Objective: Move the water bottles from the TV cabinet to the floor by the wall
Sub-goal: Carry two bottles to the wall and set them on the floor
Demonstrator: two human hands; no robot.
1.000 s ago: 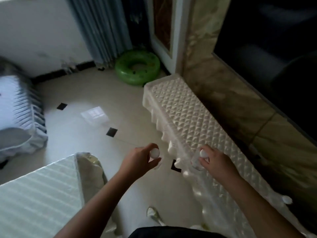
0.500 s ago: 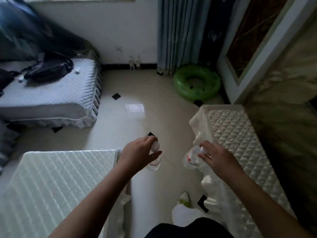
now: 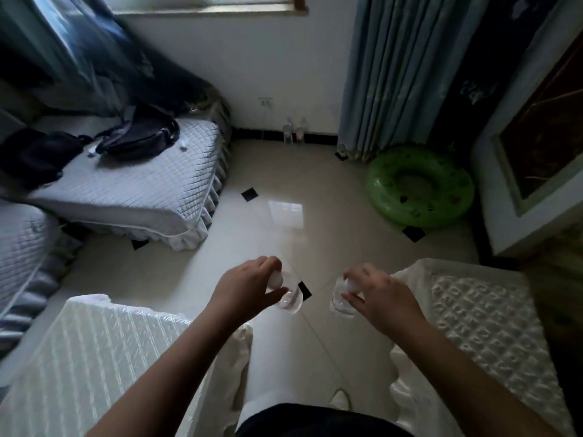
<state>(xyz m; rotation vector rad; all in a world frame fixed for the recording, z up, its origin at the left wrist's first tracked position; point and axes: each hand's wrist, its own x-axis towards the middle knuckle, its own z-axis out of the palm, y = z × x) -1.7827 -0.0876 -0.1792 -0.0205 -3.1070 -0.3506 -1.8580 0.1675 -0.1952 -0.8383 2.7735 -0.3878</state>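
Two clear water bottles hang over the floor at lower centre of the frame, one in each hand. The left hand (image 3: 249, 288) has its fingers and thumb curled round the white cap and neck of the left bottle (image 3: 290, 299), whose see-through body dangles below the fingers with a faint reddish label near its base. The right hand (image 3: 375, 298) pinches the right bottle (image 3: 340, 298) the same way at the cap; that bottle also shows a white cap, a transparent body and a small red mark on its label. Whether either holds water cannot be told, since both bodies are blurred and transparent. The pair sit close together, apart from each other, above the pale tiled floor (image 3: 284, 184).

Just right of the right hand lies the TV cabinet (image 3: 482, 335), draped in a white quilted cover. At lower left stands a table (image 3: 88, 357) under a white striped cloth.

Two more bottles (image 3: 293, 130) stand upright side by side on the floor against the far wall (image 3: 268, 58), upper centre, touching the dark skirting. A green swim ring (image 3: 419, 187) lies on the floor at right, beside the grey curtain (image 3: 394, 74). At upper left a dark bag (image 3: 138, 137) rests on a quilted grey sofa (image 3: 142, 190).
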